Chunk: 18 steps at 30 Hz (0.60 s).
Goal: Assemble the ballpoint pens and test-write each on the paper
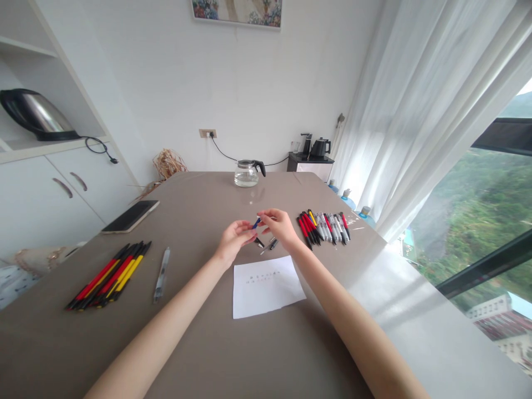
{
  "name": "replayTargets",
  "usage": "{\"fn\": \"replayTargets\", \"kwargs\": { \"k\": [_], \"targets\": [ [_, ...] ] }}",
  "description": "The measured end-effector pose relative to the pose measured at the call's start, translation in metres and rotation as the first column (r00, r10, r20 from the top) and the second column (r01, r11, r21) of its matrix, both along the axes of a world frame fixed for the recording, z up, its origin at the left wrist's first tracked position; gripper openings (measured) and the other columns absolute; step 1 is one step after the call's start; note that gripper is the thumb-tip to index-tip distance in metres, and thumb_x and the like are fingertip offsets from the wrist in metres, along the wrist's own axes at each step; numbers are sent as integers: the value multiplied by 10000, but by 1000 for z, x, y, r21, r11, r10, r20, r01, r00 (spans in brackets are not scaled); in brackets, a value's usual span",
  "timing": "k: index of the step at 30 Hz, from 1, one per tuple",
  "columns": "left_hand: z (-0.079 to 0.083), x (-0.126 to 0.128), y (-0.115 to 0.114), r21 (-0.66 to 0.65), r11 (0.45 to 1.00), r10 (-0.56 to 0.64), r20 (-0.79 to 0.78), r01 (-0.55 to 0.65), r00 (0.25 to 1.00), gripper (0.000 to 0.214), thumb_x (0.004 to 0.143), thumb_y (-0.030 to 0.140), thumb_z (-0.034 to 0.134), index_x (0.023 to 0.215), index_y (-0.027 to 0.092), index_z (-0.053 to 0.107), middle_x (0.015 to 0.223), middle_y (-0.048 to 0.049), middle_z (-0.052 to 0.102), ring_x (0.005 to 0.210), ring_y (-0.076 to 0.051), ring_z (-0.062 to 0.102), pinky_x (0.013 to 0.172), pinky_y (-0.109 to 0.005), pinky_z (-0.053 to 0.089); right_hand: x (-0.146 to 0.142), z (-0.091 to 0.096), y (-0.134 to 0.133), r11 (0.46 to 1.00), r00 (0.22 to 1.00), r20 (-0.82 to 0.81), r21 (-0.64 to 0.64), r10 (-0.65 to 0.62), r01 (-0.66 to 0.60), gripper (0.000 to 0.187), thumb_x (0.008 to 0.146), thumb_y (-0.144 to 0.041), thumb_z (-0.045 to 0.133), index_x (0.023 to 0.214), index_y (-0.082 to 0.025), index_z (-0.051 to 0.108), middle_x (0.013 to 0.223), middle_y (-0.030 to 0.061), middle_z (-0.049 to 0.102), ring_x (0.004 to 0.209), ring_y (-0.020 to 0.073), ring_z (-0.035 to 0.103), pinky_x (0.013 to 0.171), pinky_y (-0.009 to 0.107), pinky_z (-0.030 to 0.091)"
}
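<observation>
Over the middle of the table, my left hand and my right hand meet, fingers closed at the two ends of a small blue pen part. Fingers cover most of it, so its full shape is hidden. Just beneath lie loose pen pieces, a dark one and another with a dark end. Closer to me is a white sheet of paper bearing rows of small marks.
Red, yellow and black pens lie in a pile at left, beside a single clear pen. More pens are lined up at right. A phone rests near the left edge; a glass pot stands at the back.
</observation>
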<state>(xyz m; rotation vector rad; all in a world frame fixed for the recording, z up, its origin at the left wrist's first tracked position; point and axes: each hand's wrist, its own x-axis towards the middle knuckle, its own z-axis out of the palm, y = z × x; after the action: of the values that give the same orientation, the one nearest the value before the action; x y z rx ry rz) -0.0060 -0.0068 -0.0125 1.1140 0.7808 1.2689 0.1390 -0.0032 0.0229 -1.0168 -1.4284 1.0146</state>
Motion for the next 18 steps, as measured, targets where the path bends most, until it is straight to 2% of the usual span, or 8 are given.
{"fn": "replayTargets", "kwargs": {
  "k": [3, 5, 7, 10, 13, 16, 18],
  "targets": [
    [-1, 3, -1, 83, 994, -60, -185, 77, 981, 408, 612, 175, 656, 1000, 175, 526, 891, -53, 584, 625, -122, 590, 613, -265, 452, -1, 7, -6, 994, 992, -65, -32, 106, -108, 194, 727, -263, 504, 843, -126, 577, 739, 49, 603, 708, 137, 587, 512, 217, 507],
    [-2, 4, -2, 157, 986, -11, -267, 55, 964, 348, 626, 185, 639, 963, 180, 553, 873, -47, 581, 613, -124, 586, 593, -256, 441, -2, 10, -9, 984, 981, -93, -39, 168, -172, 196, 715, -265, 521, 841, -124, 573, 724, 43, 599, 695, 135, 584, 519, 230, 510],
    [-1, 4, -3, 251, 968, 95, -307, -16, 947, 254, 638, 190, 623, 887, 184, 577, 848, -40, 581, 642, -132, 584, 621, -261, 442, -2, 12, -10, 980, 974, -111, -23, 196, -200, 211, 698, -273, 545, 851, -129, 566, 730, 36, 597, 682, 129, 584, 524, 233, 510],
    [4, 4, -8, 430, 894, 280, -315, -127, 907, 168, 658, 189, 600, 826, 188, 601, 815, -41, 573, 711, -146, 566, 709, -280, 436, 0, 13, -8, 984, 978, -112, 30, 175, -173, 256, 657, -286, 589, 862, -136, 556, 749, 30, 596, 669, 125, 585, 507, 216, 500],
    [8, 3, -13, 570, 803, 410, -316, -174, 856, 119, 688, 186, 564, 795, 190, 615, 819, -46, 568, 795, -163, 543, 786, -299, 412, 1, 14, -7, 990, 989, -83, 76, 126, -120, 277, 628, -318, 610, 822, -124, 573, 737, 37, 604, 651, 126, 582, 495, 211, 492],
    [9, 2, -14, 646, 747, 476, -356, -156, 804, 107, 729, 184, 508, 786, 185, 598, 853, -46, 576, 860, -169, 537, 818, -318, 401, 2, 16, -8, 991, 996, -48, 113, 75, -69, 302, 625, -365, 602, 796, -116, 610, 728, 52, 623, 649, 134, 583, 504, 219, 488],
    [8, 1, -13, 659, 739, 485, -377, -140, 789, 120, 754, 184, 470, 809, 181, 577, 872, -47, 586, 902, -169, 540, 833, -323, 398, 1, 18, -9, 989, 998, -29, 138, 52, -47, 314, 630, -378, 593, 811, -125, 632, 728, 55, 632, 662, 146, 587, 499, 225, 483]
  ]
}}
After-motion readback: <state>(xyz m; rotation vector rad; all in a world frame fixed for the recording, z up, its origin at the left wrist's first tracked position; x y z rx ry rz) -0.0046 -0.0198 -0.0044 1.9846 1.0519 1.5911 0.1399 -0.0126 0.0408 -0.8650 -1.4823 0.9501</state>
